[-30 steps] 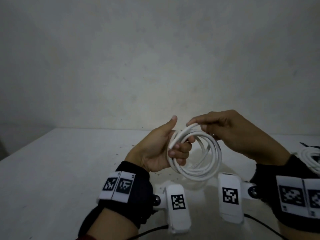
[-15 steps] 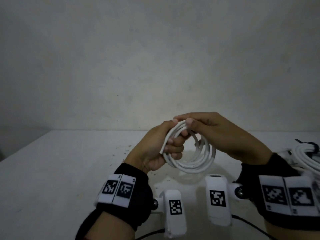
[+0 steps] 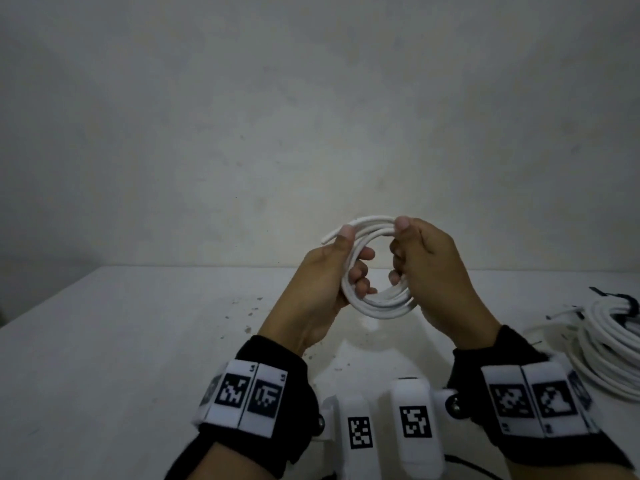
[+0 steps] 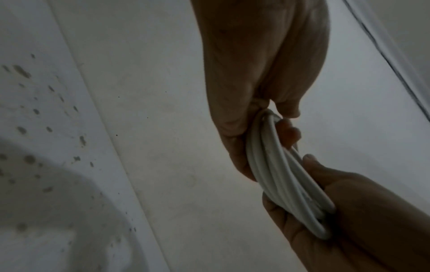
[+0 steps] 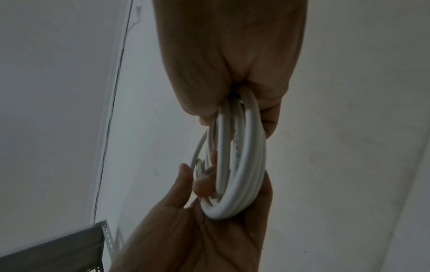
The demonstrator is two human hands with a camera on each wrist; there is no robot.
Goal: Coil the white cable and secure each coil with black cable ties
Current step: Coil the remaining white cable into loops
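Observation:
A white cable coil [image 3: 381,308] of several loops hangs in the air above the white table [image 3: 138,341]. My left hand [image 3: 353,254] grips its left side, thumb on the top loops and fingers curled through the ring. My right hand [image 3: 398,247] grips the right side the same way. One cut cable end [image 3: 326,239] sticks out to the left past my left thumb. In the left wrist view the coil [image 4: 279,174] runs from my left hand [image 4: 260,77] to my right hand [image 4: 349,211]. The right wrist view shows the coil [image 5: 242,165] edge-on between both hands.
Larger white cable coils [image 3: 609,344] lie at the table's right edge, one bound with a black tie [image 3: 621,299]. A plain wall stands behind the table. A grey slotted metal bar [image 5: 58,246] shows low in the right wrist view. Dark specks [image 3: 249,317] dot the tabletop.
Both hands have lifted the coil higher and turned it upright. My right hand has shifted from the coil's top to its right side, fingers now curled through the ring.

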